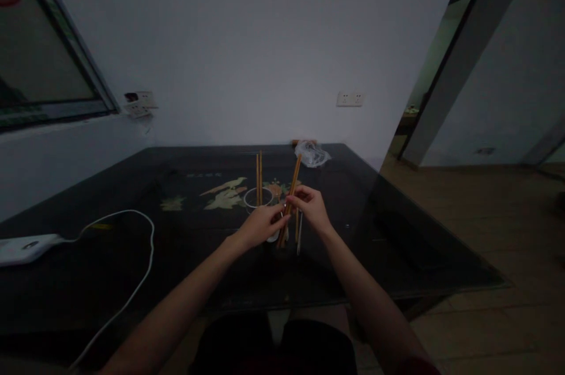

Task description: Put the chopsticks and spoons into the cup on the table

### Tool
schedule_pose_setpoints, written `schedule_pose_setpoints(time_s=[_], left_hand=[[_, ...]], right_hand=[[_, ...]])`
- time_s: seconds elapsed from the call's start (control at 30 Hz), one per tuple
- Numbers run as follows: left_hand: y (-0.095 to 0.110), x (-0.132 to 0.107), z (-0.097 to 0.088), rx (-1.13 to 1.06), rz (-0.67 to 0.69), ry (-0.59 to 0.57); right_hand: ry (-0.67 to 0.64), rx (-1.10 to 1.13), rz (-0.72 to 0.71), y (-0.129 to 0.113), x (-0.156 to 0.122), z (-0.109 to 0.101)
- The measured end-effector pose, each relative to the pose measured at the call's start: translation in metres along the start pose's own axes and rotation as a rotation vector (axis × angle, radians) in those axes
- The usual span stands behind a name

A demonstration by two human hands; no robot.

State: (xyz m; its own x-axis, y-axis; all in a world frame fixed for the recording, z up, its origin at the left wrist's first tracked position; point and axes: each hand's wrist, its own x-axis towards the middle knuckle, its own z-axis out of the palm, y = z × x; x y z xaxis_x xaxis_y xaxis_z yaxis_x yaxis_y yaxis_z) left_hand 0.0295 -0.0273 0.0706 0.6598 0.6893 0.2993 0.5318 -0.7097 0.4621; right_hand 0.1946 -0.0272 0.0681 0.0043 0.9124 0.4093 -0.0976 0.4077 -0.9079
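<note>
My left hand (263, 225) and my right hand (310, 205) meet over the dark table, both closed on a pair of wooden chopsticks (295, 173) that tilts up and to the right. Just beyond my left hand is a round container with a pale rim (245, 199); two more chopsticks (259, 172) stand upright in it. Beneath my hands lie another chopstick (297, 232) and a thin pale utensil (299, 239). A pale, rounded thing (272, 237) is partly hidden below my left fingers.
A crumpled clear plastic bag (312, 154) lies at the back edge of the black table (212, 281). On the left are a white power strip (27, 248) and its looping cable (152, 245). The wall carries sockets (350, 99).
</note>
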Motion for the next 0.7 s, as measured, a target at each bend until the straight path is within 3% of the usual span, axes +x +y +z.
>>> schedule_pose_setpoints(time_s=[0.17,0.3,0.43,0.7], left_hand=[[-0.010,-0.019,-0.002,-0.084,0.030,0.002],[-0.021,-0.031,-0.011,-0.252,-0.035,0.044],[-0.031,-0.036,-0.026,-0.503,-0.109,0.192],[-0.011,-0.028,-0.033,-0.457,-0.076,0.491]], right_hand=[[-0.062,-0.054,-0.004,0.000,-0.010,0.014],[-0.079,-0.092,-0.006,0.001,-0.015,0.024],[-0.094,-0.163,-0.031,0.002,-0.017,0.031],[-0.161,-0.326,-0.142,0.000,-0.019,0.035]])
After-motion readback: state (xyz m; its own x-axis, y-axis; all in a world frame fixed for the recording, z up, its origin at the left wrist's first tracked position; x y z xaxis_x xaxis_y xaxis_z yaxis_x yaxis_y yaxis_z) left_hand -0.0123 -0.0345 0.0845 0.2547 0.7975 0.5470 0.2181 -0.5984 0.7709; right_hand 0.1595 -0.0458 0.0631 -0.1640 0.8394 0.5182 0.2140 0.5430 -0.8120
